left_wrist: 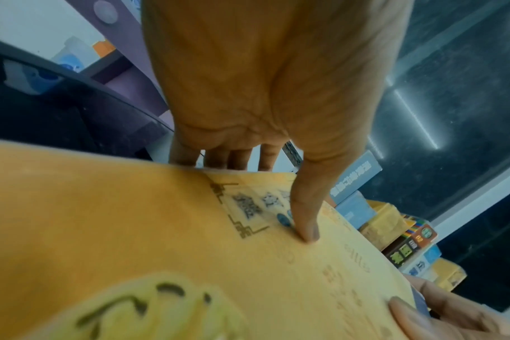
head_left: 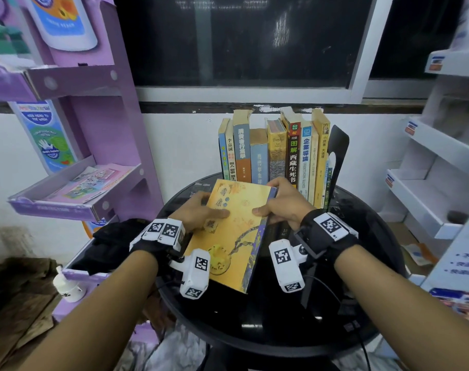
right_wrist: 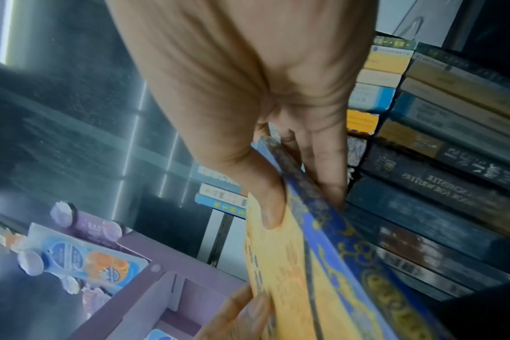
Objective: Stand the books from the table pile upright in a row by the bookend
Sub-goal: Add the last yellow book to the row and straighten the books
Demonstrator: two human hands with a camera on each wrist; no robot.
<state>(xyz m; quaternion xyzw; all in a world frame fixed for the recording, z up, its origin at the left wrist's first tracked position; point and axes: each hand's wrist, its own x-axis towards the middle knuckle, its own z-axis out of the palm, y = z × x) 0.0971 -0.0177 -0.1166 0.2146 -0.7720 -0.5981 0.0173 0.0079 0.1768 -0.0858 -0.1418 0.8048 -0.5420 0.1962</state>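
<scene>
Gripping the yellow book (head_left: 234,231) from both sides, the left hand (head_left: 198,212) and the right hand (head_left: 284,203) hold it above the round black table (head_left: 268,330), cover facing up and tilted. On the left hand, the thumb lies flat on the cover while the fingers (left_wrist: 218,158) curl over the far edge. On the right hand, the thumb presses the cover near the blue spine and the fingers (right_wrist: 323,165) wrap beneath that spine. The book's long axis runs from the wrists away toward the fingertips, angled slightly left-to-right, so the book lies nearly flat rather than upright. Beyond the fingertips stands the row of upright books (head_left: 273,153), spines facing the person, closed at its right end by the black bookend (head_left: 337,153). The free end of the row lies ahead of the left-hand fingertips; the bookend lies ahead of and outside the right hand. The likely next move is to turn the book until its long axis is vertical and its spine faces outward, then place it at the row's free left end. The left hand is nearer that end. A pile of dark books (right_wrist: 440,207) lies just beside and below the right-hand fingers.
</scene>
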